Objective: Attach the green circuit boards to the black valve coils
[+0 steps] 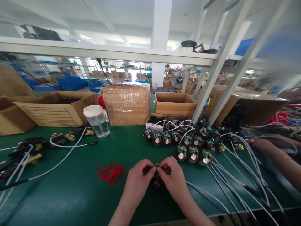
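My left hand (pixel 139 175) and my right hand (pixel 173 175) meet over a small dark assembly (pixel 156 182) with a brass-coloured part at its far end. Thumbs and forefingers of both hands pinch that far end from either side. Much of the assembly is hidden beneath my fingers. A white cable (pixel 207 193) runs off to the right from behind my right wrist. Left of my hands lies a loose tangle of red wires (pixel 112 173). Beyond my right hand stand several black units with green circuit boards (pixel 193 153), each showing a round silvery disc.
A water jug (pixel 97 121) with a white lid stands at the back left. Cardboard boxes (pixel 127 105) line the rear of the green table (pixel 77 194). Cabled assemblies (pixel 30 150) lie far left. At the right edge a co-worker's arm (pixel 275 150) reaches in. Slanted metal posts (pixel 213 62) rise behind.
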`<state>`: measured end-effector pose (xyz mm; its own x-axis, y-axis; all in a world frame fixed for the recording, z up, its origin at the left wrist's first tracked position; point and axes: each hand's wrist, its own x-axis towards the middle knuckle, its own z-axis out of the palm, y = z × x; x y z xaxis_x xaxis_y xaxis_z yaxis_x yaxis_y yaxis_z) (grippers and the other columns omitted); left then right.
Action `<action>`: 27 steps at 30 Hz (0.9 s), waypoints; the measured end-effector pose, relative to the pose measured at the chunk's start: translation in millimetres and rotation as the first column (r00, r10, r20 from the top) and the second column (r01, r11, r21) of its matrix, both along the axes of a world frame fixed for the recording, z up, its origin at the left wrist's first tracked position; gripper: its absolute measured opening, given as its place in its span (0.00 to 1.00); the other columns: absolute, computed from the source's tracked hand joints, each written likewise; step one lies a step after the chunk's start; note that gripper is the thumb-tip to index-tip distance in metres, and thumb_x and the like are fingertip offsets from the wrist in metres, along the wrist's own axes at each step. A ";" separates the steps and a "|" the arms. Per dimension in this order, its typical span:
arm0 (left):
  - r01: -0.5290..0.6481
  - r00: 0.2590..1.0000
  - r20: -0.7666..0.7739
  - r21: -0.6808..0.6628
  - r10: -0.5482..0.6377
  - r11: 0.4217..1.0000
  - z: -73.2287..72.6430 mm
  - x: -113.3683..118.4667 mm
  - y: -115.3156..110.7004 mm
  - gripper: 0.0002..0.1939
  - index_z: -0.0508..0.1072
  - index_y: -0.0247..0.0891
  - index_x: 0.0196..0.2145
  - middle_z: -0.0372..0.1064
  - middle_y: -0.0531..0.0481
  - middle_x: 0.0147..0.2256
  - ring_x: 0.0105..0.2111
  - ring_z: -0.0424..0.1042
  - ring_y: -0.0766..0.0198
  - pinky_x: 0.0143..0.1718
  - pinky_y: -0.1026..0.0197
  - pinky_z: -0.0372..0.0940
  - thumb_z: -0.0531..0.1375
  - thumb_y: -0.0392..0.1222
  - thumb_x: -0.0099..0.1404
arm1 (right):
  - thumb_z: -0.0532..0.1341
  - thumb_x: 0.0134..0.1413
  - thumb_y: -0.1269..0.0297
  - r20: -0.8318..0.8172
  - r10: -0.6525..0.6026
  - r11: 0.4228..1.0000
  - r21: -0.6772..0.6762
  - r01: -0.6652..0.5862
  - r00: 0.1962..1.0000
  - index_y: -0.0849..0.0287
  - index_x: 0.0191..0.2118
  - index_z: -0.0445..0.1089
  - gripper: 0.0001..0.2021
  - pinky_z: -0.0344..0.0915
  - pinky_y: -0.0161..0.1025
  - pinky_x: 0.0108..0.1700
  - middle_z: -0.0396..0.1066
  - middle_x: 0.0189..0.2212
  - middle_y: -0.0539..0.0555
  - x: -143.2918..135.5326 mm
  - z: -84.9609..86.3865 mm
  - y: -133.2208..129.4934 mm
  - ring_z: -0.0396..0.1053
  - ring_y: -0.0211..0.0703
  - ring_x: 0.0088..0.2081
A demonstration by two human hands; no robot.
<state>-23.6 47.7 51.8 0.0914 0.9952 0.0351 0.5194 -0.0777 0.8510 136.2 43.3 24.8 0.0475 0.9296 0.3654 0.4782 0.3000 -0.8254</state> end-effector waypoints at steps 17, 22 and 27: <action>-0.068 0.962 0.265 -0.007 0.067 0.998 -28.2 -10.8 -13.9 0.13 0.81 0.46 0.42 0.82 0.49 0.42 0.44 0.79 0.55 0.49 0.53 0.72 0.61 0.47 0.62 | 0.63 0.59 0.58 -0.277 0.097 0.978 -0.153 -0.143 0.956 0.56 0.38 0.75 0.08 0.66 0.37 0.32 0.70 0.29 0.50 18.7 -24.2 -2.9 0.67 0.42 0.30; -0.074 0.969 0.238 0.005 0.071 0.997 -31.9 -12.1 -16.9 0.15 0.81 0.47 0.45 0.81 0.50 0.45 0.46 0.79 0.55 0.51 0.53 0.73 0.61 0.47 0.61 | 0.60 0.62 0.52 -0.321 0.113 0.973 -0.154 -0.169 0.940 0.56 0.40 0.76 0.14 0.67 0.36 0.31 0.72 0.29 0.51 21.1 -19.6 -5.6 0.68 0.42 0.29; -0.064 0.966 0.251 0.006 0.061 0.998 -33.3 -11.2 -16.9 0.15 0.81 0.47 0.45 0.81 0.50 0.46 0.47 0.79 0.55 0.51 0.53 0.73 0.61 0.47 0.62 | 0.62 0.60 0.57 -0.314 0.142 0.970 -0.147 -0.196 0.939 0.55 0.39 0.77 0.09 0.70 0.39 0.37 0.76 0.36 0.53 23.5 -15.4 -3.2 0.72 0.44 0.35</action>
